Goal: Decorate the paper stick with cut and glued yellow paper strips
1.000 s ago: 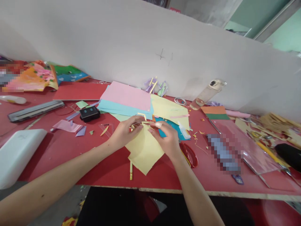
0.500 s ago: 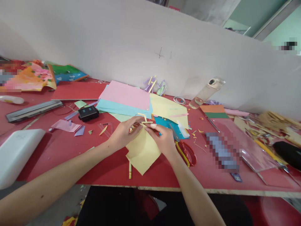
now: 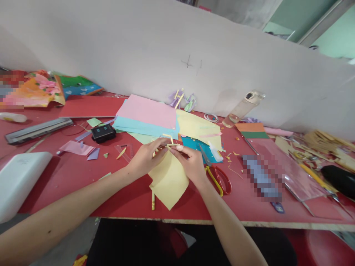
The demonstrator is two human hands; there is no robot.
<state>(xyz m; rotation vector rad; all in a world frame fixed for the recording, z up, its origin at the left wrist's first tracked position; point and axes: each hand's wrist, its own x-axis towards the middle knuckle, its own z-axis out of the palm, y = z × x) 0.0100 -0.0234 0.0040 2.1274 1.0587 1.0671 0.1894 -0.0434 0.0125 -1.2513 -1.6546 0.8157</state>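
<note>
My left hand (image 3: 145,158) and my right hand (image 3: 190,163) meet over a yellow paper sheet (image 3: 168,180) on the red table (image 3: 116,192). Both pinch a small piece made of thin yellow paper strips (image 3: 169,143), held between the fingertips just above the sheet. A stack of pink, light blue and yellow papers (image 3: 149,112) lies just behind the hands. Red-handled scissors (image 3: 220,179) and a small white glue bottle (image 3: 215,151) lie right of my right hand. A pencil (image 3: 152,200) sticks out from under the sheet near the table's front edge.
A black box (image 3: 103,133), a clear ruler (image 3: 125,150) and paper scraps lie to the left, with a white case (image 3: 19,181) and a grey bar (image 3: 37,130) further left. A clear bottle (image 3: 242,109) leans on the white wall. Clutter fills the right end.
My right hand has slid a little left and closer to my left hand, uncovering the scissors' handles. The view has drifted slightly; the strip piece stays pinched between both hands.
</note>
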